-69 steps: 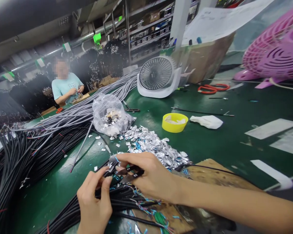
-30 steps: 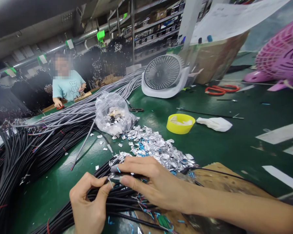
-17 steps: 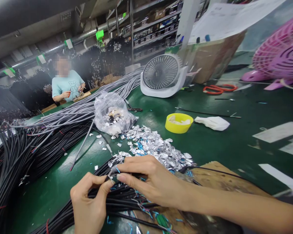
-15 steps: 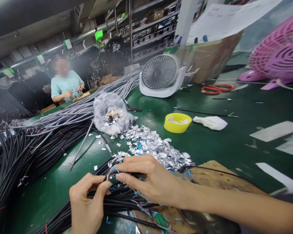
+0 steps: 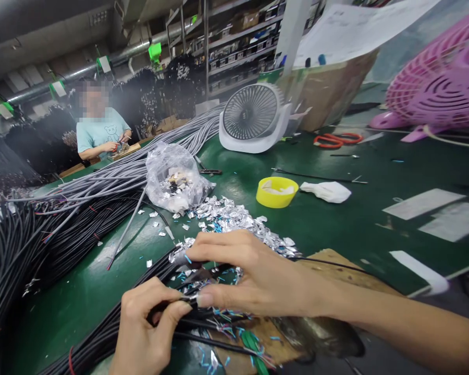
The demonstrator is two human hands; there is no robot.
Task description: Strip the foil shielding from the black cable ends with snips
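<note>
My left hand [image 5: 148,320] pinches a black cable [image 5: 188,299] near its end, between thumb and forefinger. Just to the right is my right hand [image 5: 254,276], its thumb touching the cable's end and its forefinger spread well above. A small blue scrap [image 5: 187,259] sits at that forefinger's tip. Between those two fingers I see only dark cables and scraps behind; my other right fingers are mostly hidden. Beneath both hands runs a bundle of black cables [image 5: 101,333], with stripped coloured wire ends [image 5: 263,357] at the lower middle. A pile of silver foil scraps [image 5: 234,213] lies beyond.
A clear plastic bag [image 5: 175,179] of scraps stands ahead, beside grey cables [image 5: 121,172]. Farther right are a white fan [image 5: 254,117], a yellow ring [image 5: 276,197], red-handled scissors [image 5: 338,139] and a pink fan [image 5: 437,78]. A person [image 5: 103,127] works across the table.
My right thumb and forefinger have spread apart from their near-pinch at the cable's end. Both hands have shifted slightly right, and the left has kept its hold. The whole view has also shifted a little.
</note>
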